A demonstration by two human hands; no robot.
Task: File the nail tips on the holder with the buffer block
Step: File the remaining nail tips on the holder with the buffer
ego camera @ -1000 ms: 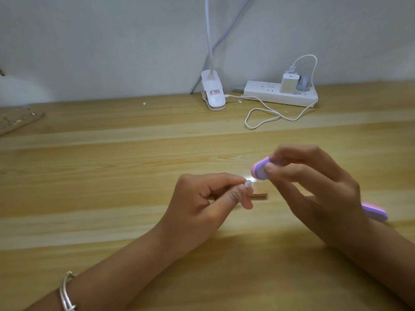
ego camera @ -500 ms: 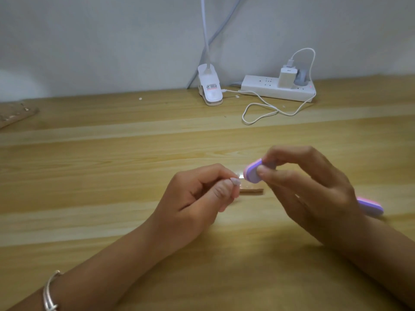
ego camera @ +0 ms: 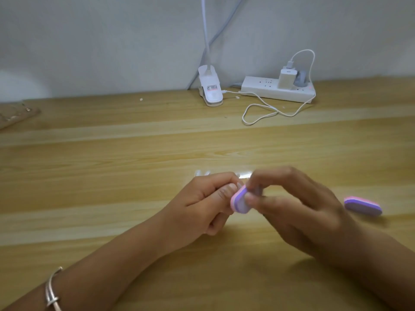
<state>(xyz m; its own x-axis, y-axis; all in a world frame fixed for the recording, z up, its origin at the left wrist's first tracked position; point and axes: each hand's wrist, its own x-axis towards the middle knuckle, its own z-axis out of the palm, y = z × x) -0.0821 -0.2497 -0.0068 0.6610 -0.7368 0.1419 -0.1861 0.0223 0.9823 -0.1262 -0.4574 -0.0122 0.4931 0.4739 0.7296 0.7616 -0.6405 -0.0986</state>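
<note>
Your left hand [ego camera: 202, 205] pinches something hidden, presumably the nail tip on its holder; your right hand [ego camera: 296, 212] pinches the buffer block [ego camera: 240, 202] against it, above the surface [ego camera: 112, 176]. Filing is underway, I'd judge; next, short light strokes. A spare block [ego camera: 362, 205] lies nearby.

Your light is soft and even. Glare glints on the table [ego camera: 134, 167] just beyond your right hand [ego camera: 298, 209], which motion blur smears; shadows stay faint.

Pink-purple buffer block [ego camera: 239, 202] — tilted (blurred)
</note>
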